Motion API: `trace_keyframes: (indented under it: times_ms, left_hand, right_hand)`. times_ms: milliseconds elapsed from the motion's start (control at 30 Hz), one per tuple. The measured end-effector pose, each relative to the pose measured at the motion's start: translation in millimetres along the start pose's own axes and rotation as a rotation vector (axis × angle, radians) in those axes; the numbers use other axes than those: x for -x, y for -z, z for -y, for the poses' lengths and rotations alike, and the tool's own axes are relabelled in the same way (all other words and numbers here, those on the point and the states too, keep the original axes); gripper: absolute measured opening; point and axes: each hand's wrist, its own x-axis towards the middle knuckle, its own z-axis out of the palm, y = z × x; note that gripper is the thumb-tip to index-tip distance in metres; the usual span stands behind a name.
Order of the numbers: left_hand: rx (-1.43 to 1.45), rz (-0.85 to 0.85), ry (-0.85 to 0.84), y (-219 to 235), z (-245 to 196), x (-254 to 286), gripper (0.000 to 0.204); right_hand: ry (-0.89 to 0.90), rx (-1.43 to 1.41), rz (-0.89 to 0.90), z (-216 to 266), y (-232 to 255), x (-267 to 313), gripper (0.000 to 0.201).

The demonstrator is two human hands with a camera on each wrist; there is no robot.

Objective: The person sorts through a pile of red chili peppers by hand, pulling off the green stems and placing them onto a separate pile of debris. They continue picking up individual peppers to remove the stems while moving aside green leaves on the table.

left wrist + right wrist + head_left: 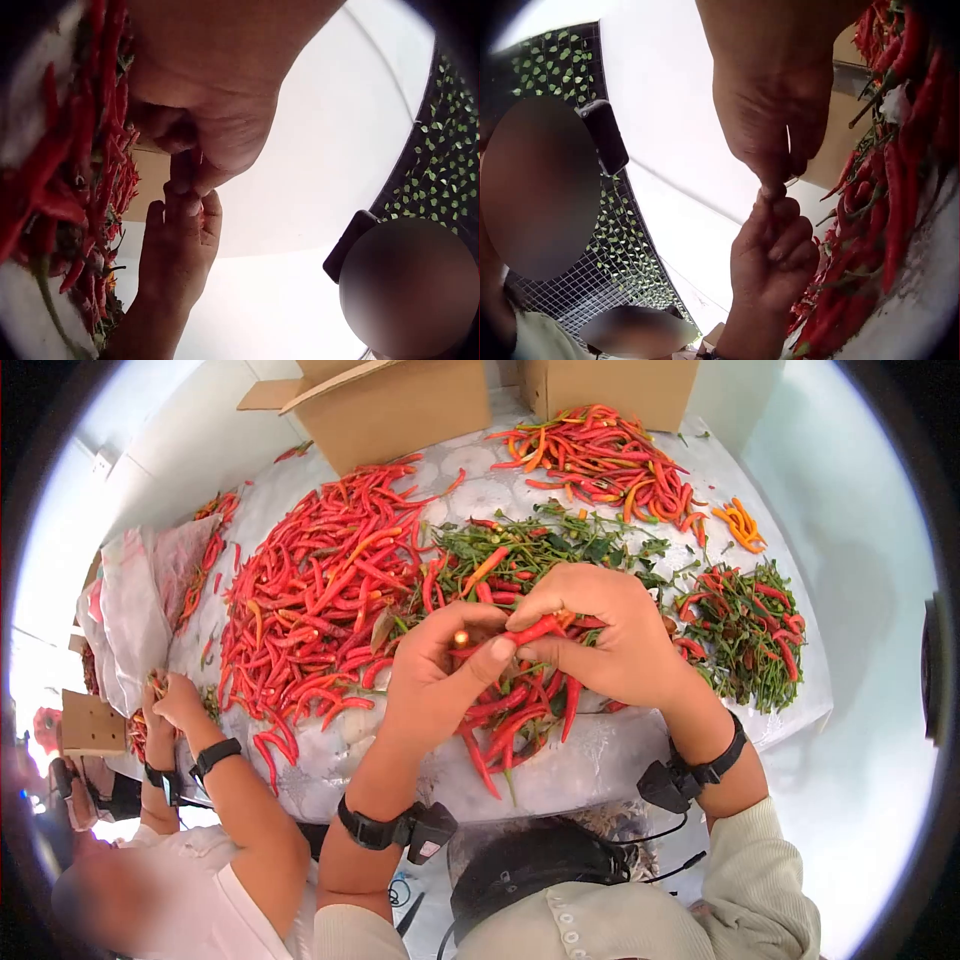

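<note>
In the head view a red chili pepper runs between my two hands, just above the table. My left hand pinches one end, with the thumb laid along it and the other fingers curled. At the stem end, my right hand pinches with thumb and forefinger. Both wrist views show the fingertips meeting, the left hand against the right hand, and most of the pepper is hidden there. Directly beneath the hands lies a small heap of red chilies, some with green stems.
A large pile of red chilies spreads to the left. Green stems lie behind my hands, more stems at right. Farther back are another chili pile, orange chilies and a cardboard box. Another person's hand works at left.
</note>
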Motion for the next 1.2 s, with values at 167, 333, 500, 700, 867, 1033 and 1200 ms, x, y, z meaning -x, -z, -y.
trace_keyframes:
  times_ms: [167, 333, 500, 700, 867, 1033, 1200]
  left_hand:
    - [-0.070, -0.087, -0.041, 2, -7, 3, 0.023]
    - [-0.023, -0.097, -0.054, 4, -10, 2, 0.021]
    - [0.427, -0.001, 0.326, 10, -12, 0, 0.026]
    - [0.180, 0.035, 0.273, 7, -11, 4, 0.025]
    - [0.114, 0.042, 0.217, 8, -3, 3, 0.025]
    - [0.115, 0.031, 0.175, 6, 0, 2, 0.022]
    - [0.084, 0.025, 0.131, 5, 0, 2, 0.020]
  right_hand:
    - [-0.169, -0.036, -0.014, 7, 1, 0, 0.023]
    - [-0.259, -0.036, -0.041, 8, 1, -1, 0.019]
    - [-0.122, 0.023, 0.059, 9, 5, -2, 0.016]
    - [-0.153, -0.012, 0.063, 6, -4, 1, 0.016]
    - [-0.183, -0.018, 0.054, 6, -4, 1, 0.014]
    - [-0.252, 0.004, 0.091, 11, -8, 1, 0.015]
    - [-0.214, 0.064, 0.129, 12, -8, 3, 0.016]
